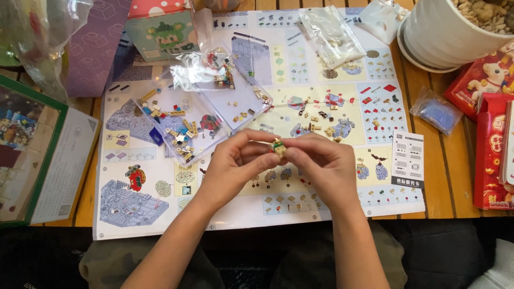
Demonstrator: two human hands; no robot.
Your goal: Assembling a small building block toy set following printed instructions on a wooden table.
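Two hands are brought together over the middle of a large instruction sheet [160, 214] that is spread across the wooden surface [444, 176]. A small tan and green brick piece [278, 147] is pinched between the fingertips of the left hand [235, 166] and the right hand [324, 166], both closed narrowly on it, and it is held just above the sheet, near its centre. Behind the hands, an open clear plastic tray [182, 123] is laid on the sheet, and loose small bricks in yellow, blue, white and red are scattered in it; a second clear tray part [235, 99] lies touching it on the right, with a crumpled clear bag [206, 67] on top. Another clear bag [332, 35] is seen further back on the sheet. A small partly built model [326, 128] rests on the sheet just beyond the right hand. At the far right corner a white ribbed pot [444, 37] filled with pebbles is set on a saucer, and beside it a small bag of blue pieces [436, 109] and red boxes [490, 160] are placed. A green-edged box [32, 155] lies at the left edge.
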